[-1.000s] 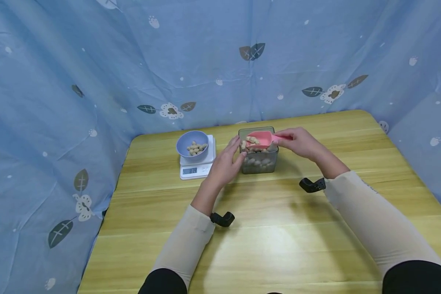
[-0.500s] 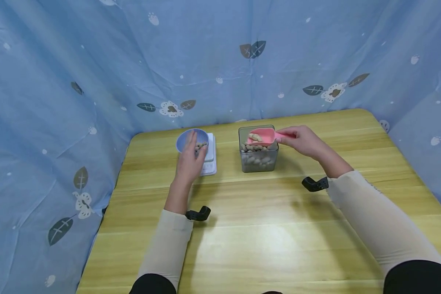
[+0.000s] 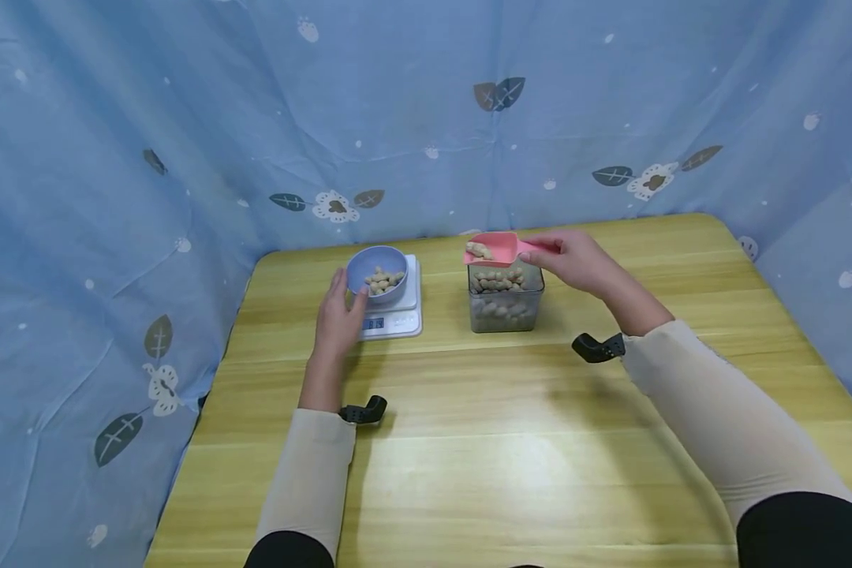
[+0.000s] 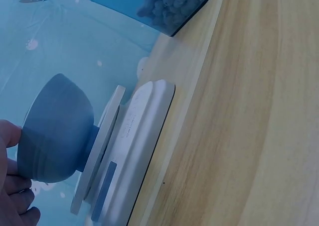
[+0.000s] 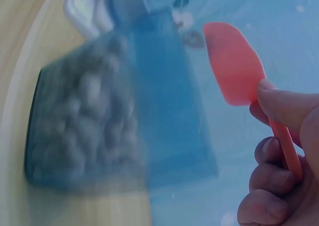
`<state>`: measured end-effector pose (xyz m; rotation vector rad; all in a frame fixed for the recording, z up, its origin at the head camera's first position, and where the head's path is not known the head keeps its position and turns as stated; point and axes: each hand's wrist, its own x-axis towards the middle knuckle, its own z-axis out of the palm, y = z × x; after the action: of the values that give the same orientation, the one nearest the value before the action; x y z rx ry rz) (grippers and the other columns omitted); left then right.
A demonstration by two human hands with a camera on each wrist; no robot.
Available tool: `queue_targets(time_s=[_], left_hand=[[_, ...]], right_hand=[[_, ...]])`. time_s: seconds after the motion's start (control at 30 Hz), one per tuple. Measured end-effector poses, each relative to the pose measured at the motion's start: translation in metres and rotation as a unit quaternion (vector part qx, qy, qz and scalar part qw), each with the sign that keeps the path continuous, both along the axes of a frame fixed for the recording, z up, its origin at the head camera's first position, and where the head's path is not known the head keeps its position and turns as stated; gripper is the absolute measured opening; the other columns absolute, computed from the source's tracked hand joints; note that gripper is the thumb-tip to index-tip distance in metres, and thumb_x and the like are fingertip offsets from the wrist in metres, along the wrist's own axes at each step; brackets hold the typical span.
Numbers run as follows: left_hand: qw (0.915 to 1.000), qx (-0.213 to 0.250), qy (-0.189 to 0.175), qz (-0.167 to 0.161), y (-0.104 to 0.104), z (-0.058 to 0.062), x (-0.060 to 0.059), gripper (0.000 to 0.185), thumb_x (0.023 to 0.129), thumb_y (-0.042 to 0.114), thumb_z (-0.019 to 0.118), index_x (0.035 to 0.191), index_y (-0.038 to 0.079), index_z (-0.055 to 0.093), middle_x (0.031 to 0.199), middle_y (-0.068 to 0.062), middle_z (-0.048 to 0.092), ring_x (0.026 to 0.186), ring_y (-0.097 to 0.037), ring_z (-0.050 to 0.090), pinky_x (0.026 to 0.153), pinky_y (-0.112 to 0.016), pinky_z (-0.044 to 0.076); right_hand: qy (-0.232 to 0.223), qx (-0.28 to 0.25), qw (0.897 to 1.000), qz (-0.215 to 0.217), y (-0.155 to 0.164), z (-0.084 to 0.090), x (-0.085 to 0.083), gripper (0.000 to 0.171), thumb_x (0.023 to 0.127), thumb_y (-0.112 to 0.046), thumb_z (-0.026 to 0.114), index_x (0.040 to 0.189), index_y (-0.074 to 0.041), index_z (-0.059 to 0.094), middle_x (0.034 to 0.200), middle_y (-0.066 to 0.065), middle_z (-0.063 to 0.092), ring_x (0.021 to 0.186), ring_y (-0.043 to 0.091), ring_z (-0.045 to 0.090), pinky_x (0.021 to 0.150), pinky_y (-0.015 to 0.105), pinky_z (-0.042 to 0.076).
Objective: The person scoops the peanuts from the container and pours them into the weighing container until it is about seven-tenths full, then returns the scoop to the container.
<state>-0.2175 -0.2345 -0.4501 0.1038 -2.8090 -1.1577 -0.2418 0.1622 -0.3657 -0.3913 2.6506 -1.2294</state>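
Note:
My left hand (image 3: 337,319) cups the left side of a blue-purple bowl (image 3: 364,267), thumb and fingers spread around it; the left wrist view shows fingertips against the bowl. Several peanuts (image 3: 383,282) lie inside. Beneath the bowl is a white kitchen scale (image 3: 401,322) with a lit display. My right hand (image 3: 571,256) grips the handle of a pink scoop (image 3: 506,246), which holds a few peanuts (image 3: 479,250). The scoop hangs above the back of a clear grey container (image 3: 484,314) of peanuts; the right wrist view shows only the underside of the scoop (image 5: 234,66).
The scale and container stand side by side near the back of the wooden table (image 3: 468,442), with a gap between them. Behind the table hangs a blue patterned curtain (image 3: 426,118).
My left hand has gone from beside the container, passing over the bowl, to the bowl's left side. My right hand has raised the scoop with peanuts out of the container.

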Motion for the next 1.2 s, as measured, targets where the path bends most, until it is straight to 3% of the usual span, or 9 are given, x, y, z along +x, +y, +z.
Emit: queue_targets(time_s=[0.1, 0.27, 0.5, 0.67, 0.77, 0.83, 1.03, 1.2], left_hand=[[1.0, 0.007, 0.001, 0.003, 0.0, -0.002, -0.001, 0.069, 0.102, 0.042, 0.046, 0.157, 0.009, 0.021, 0.165, -0.007, 0.016, 0.151, -0.031, 0.019, 0.123, -0.05, 0.017], [0.9997, 0.024, 0.007, 0.0, 0.004, -0.005, -0.001, 0.069, 0.102, 0.041, 0.047, 0.157, 0.008, 0.021, 0.164, -0.01, 0.019, 0.15, -0.031, 0.02, 0.124, -0.047, 0.017], [0.9996, 0.024, 0.011, 0.003, 0.01, -0.012, -0.002, 0.069, 0.102, 0.041, 0.046, 0.156, 0.006, 0.023, 0.164, -0.008, 0.019, 0.15, -0.029, 0.021, 0.124, -0.045, 0.018], [0.9998, 0.017, 0.012, 0.002, 0.011, -0.013, -0.002, 0.07, 0.102, 0.043, 0.045, 0.156, 0.005, 0.023, 0.164, -0.009, 0.02, 0.15, -0.028, 0.021, 0.124, -0.043, 0.018], [0.9998, 0.013, 0.015, 0.003, 0.011, -0.013, -0.002, 0.069, 0.102, 0.042, 0.045, 0.156, 0.005, 0.023, 0.163, -0.01, 0.021, 0.15, -0.027, 0.022, 0.124, -0.041, 0.019], [0.9997, 0.012, 0.019, 0.005, 0.011, -0.011, -0.002, 0.069, 0.102, 0.042, 0.046, 0.156, 0.005, 0.024, 0.163, -0.011, 0.022, 0.15, -0.027, 0.022, 0.124, -0.04, 0.019], [0.9998, 0.01, 0.017, 0.004, 0.007, -0.007, -0.002, 0.068, 0.102, 0.041, 0.045, 0.156, 0.005, 0.023, 0.164, -0.01, 0.02, 0.151, -0.027, 0.02, 0.124, -0.041, 0.018], [0.9997, 0.008, 0.02, 0.006, 0.002, -0.005, 0.0, 0.067, 0.103, 0.038, 0.046, 0.156, 0.005, 0.023, 0.163, -0.01, 0.02, 0.15, -0.027, 0.021, 0.124, -0.041, 0.018]], right_hand=[[0.007, -0.012, 1.0, 0.01, -0.023, 0.007, -0.004, 0.048, 0.097, -0.039, 0.062, 0.137, -0.015, 0.06, 0.13, 0.01, 0.064, 0.1, 0.025, 0.057, 0.081, 0.04, 0.048], [0.023, 0.0, 0.999, 0.032, -0.069, 0.012, -0.01, 0.046, 0.097, -0.037, 0.061, 0.137, -0.014, 0.06, 0.128, 0.009, 0.066, 0.096, 0.023, 0.057, 0.081, 0.037, 0.049], [0.036, 0.044, 0.997, 0.058, -0.133, -0.001, -0.016, 0.038, 0.099, -0.034, 0.059, 0.13, -0.015, 0.065, 0.101, 0.005, 0.069, 0.068, 0.02, 0.049, 0.061, 0.032, 0.042], [0.077, 0.111, 0.989, 0.054, -0.164, -0.016, -0.019, 0.036, 0.098, -0.033, 0.061, 0.129, -0.017, 0.066, 0.114, 0.003, 0.071, 0.08, 0.019, 0.059, 0.069, 0.034, 0.048], [0.123, 0.165, 0.977, 0.063, -0.176, -0.019, -0.017, 0.034, 0.097, -0.032, 0.063, 0.128, -0.019, 0.067, 0.117, 0.004, 0.07, 0.095, 0.02, 0.063, 0.077, 0.038, 0.053], [0.162, 0.2, 0.964, 0.072, -0.182, -0.019, -0.015, 0.034, 0.097, -0.029, 0.063, 0.128, -0.019, 0.067, 0.113, 0.006, 0.068, 0.096, 0.022, 0.063, 0.077, 0.039, 0.056], [0.274, 0.261, 0.921, 0.09, -0.189, -0.011, -0.007, 0.029, 0.101, -0.018, 0.055, 0.128, -0.019, 0.067, 0.106, 0.008, 0.061, 0.082, 0.021, 0.063, 0.059, 0.033, 0.056], [0.308, 0.269, 0.908, 0.093, -0.187, -0.005, -0.004, 0.031, 0.102, -0.014, 0.053, 0.13, -0.019, 0.065, 0.109, 0.009, 0.062, 0.084, 0.023, 0.063, 0.055, 0.032, 0.056]])
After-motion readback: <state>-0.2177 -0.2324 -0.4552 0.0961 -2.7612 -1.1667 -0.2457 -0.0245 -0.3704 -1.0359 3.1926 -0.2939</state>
